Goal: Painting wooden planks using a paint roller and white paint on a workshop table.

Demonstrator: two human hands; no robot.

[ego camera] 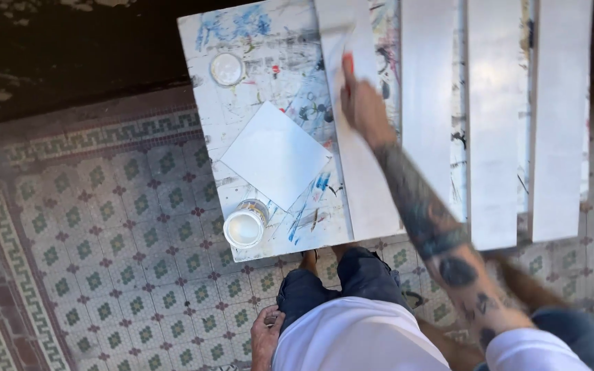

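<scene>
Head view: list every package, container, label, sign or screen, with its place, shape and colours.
Open paint can: near corner of the paint-smeared table, round, metal, white paint inside.
Can lid: far left part of the table, round, whitish.
White sheet: between them, square, blank, turned like a diamond.
No label, sign or screen can be made out.
The right hand holds a red-handled brush over a white plank.

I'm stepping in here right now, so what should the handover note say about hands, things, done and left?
Right hand: grip shut on a red-handled brush, blurred, over the leftmost white board.
Left hand: by the hip, holding nothing I can make out.
Open paint can at the near table edge, its lid at the far corner, white square panel between.
Four boards look white; which coats remain, I can't tell.
</scene>
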